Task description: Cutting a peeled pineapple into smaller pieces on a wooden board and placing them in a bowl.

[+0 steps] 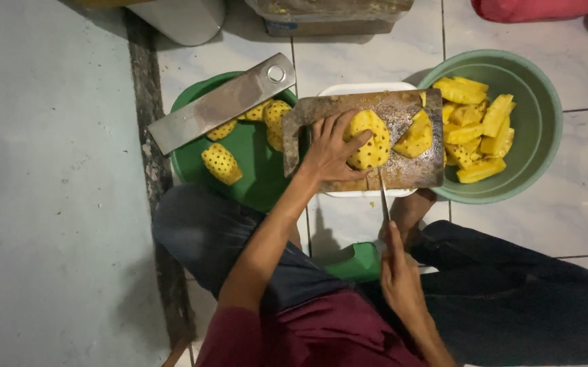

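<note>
Head view, looking straight down. Peeled pineapple (368, 139), yellow with dark eye pits, on worn wooden cutting board (362, 139), board propped over white tray (362, 90). Left hand (331, 149) spread over left flank of the fruit: fingers (338, 126) curled against its upper left, thumb (355, 144) laid across its front face, fruit pinned under fingertips and palm. Cut pineapple wedge (416, 136) just right of the held fruit, on same board, apart from the fingers.

Right hand (397, 268) low in frame, near the lap, closed around handle of thin knife (382, 197). Blade pointed away from the body, tip at near edge of the board just below the fruit; whether tip touched the fruit, could not tell.

Green basin (246, 163) left of the board, holding several whole peeled pineapples (221, 163). Flat metal bar (222, 102) with a round hole at one end laid diagonally across that basin's rim. Pale green bowl (545, 115) right of the board, filled with long pineapple pieces (474, 126).

Tiled white floor (566, 217) beneath. Dark trousers (511, 292) and maroon sleeve (239, 336) at bottom edge. Small green stool edge (362, 261) between the knees.
</note>
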